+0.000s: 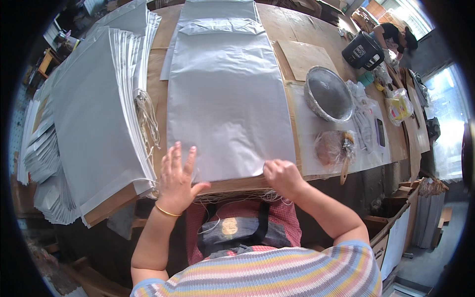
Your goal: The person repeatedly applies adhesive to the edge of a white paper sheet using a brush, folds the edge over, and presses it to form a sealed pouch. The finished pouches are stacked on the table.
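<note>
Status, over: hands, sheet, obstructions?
Left hand open, near-left corner. Right hand closed, near-right edge; grip unclear. Grey sheet spread, rippled. Bowl, brush off to right.

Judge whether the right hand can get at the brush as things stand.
Likely yes: the right hand is curled at the near right corner of the grey sheet; the brush lies to the hand's right, handle toward the person, and nothing seems to block it.

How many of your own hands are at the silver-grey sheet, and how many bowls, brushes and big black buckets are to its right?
Hands at the silver-grey sheet: 2 (left hand, right hand)
Bowl: 1
Brush: 1
Big black bucket: 1
Total: 5
</note>
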Action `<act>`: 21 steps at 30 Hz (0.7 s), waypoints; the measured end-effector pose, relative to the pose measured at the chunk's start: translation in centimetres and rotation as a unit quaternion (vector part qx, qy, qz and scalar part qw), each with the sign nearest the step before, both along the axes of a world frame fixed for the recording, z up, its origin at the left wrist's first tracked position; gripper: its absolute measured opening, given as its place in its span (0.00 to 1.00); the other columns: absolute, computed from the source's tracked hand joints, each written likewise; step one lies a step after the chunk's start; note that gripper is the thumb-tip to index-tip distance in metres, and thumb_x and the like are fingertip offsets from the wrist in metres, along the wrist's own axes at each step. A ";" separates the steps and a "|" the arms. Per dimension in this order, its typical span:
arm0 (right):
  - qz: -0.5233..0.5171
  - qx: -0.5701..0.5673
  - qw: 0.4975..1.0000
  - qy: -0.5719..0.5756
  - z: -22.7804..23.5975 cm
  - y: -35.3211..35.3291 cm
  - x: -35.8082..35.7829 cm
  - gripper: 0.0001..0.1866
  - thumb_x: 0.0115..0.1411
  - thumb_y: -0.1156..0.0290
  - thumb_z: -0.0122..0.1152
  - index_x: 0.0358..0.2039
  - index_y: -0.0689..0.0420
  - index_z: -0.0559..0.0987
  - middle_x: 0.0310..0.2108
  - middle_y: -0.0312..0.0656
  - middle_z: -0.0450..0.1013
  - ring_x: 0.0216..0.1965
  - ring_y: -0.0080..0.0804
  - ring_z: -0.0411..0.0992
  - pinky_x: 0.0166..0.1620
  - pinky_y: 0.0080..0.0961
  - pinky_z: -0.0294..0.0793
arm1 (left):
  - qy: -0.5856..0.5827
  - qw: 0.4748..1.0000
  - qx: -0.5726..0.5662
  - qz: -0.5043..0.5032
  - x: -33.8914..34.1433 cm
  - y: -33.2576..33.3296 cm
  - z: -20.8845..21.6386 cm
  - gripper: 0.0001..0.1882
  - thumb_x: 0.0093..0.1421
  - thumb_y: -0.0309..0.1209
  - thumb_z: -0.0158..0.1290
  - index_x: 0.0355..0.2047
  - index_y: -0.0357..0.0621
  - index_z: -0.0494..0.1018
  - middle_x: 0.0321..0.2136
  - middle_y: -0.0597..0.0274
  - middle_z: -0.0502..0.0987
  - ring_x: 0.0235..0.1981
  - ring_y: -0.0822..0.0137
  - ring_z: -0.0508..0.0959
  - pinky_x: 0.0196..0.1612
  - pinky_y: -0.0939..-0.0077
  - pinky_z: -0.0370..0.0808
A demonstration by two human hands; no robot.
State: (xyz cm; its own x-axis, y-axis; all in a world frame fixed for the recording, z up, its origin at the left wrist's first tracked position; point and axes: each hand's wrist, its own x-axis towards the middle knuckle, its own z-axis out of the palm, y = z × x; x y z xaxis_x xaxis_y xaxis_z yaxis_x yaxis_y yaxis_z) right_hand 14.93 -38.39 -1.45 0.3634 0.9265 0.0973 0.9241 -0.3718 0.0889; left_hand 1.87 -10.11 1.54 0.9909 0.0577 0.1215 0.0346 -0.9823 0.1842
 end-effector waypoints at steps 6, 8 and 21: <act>-0.142 0.157 0.974 0.086 5.0 -7.2 1.5 0.16 0.50 0.79 0.56 0.41 0.57 0.79 0.37 0.44 0.74 0.38 0.42 0.74 0.40 0.35 0.76 | 0.059 0.998 0.017 -0.007 -1.1 1.6 -5.4 0.47 0.49 0.60 0.55 0.66 0.56 0.56 0.67 0.42 0.48 0.67 0.44 0.49 0.66 0.42 0.46; -0.279 0.103 0.955 0.007 7.4 -12.2 2.1 0.19 0.50 0.81 0.55 0.44 0.55 0.78 0.34 0.43 0.72 0.36 0.41 0.74 0.38 0.37 0.75 | 0.089 0.996 0.025 -0.001 -2.4 0.8 -5.1 0.45 0.52 0.57 0.55 0.66 0.53 0.55 0.67 0.42 0.48 0.68 0.45 0.47 0.66 0.43 0.45; -0.326 0.318 0.890 0.014 7.7 -16.3 2.3 0.15 0.57 0.80 0.61 0.46 0.61 0.77 0.24 0.31 0.71 0.25 0.24 0.72 0.28 0.22 0.71 | 0.188 0.960 -0.141 -0.155 -6.6 -4.0 -6.7 0.16 0.48 0.23 0.51 0.40 0.43 0.75 0.35 0.54 0.76 0.41 0.56 0.76 0.45 0.63 0.74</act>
